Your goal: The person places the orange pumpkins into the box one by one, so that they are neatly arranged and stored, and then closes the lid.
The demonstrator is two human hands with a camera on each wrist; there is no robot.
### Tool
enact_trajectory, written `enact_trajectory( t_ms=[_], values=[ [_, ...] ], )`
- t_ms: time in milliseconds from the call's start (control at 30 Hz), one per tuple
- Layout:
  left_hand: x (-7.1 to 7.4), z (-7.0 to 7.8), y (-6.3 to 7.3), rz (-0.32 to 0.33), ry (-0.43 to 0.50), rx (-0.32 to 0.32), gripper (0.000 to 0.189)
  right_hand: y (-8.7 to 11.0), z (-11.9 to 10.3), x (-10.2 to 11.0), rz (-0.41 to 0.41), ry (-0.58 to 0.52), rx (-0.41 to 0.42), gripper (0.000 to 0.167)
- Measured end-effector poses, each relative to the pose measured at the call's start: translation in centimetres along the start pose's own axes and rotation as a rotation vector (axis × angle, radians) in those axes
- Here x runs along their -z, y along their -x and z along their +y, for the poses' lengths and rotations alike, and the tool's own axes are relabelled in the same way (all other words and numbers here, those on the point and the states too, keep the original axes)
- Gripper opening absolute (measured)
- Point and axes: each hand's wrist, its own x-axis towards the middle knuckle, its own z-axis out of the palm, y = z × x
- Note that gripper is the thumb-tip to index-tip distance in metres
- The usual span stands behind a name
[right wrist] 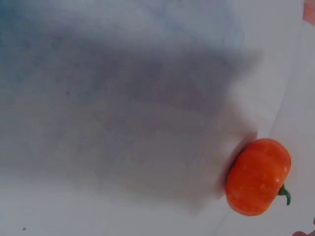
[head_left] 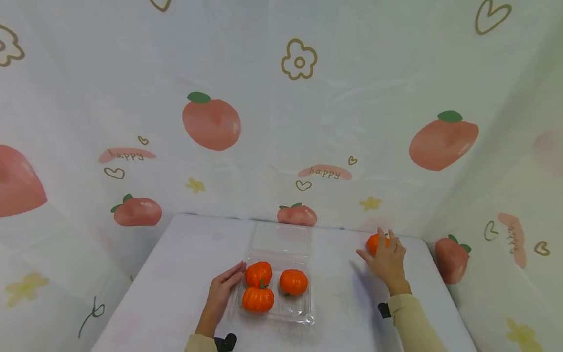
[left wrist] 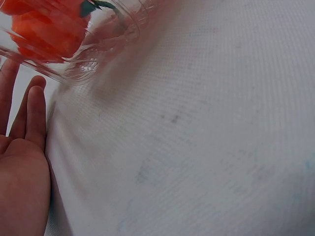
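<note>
R hand [head_left: 388, 260] over lone pumpkin [head_left: 374, 243].

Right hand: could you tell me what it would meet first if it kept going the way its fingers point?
Probably the loose pumpkin on the table. The right hand hovers just short of it, fingers spread toward it. The views don't settle whether they touch.

Beneath both hands lies a white table [head_left: 184, 274], and beyond them, close behind its far edge and folding in on the left and right, hangs a pale cloth [head_left: 352, 107] printed with peaches, hearts, flowers and the word "happy", all under soft, even light.
</note>
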Motion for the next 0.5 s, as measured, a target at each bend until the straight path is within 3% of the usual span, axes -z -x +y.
enact_trajectory(
  t_ms=[267,500],
  values=[
    [-0.3,0.2,-0.2,-0.019,-0.016,0.010,0.046,-0.8,1.4,1.6,-0.124,-0.033,-0.131,0.104],
    [0.1,0.4,-0.2,0.006,-0.012,0.024,0.044,-1.7,2.7,1.1,-0.188,-0.083,-0.158,0.107]
  ],
)
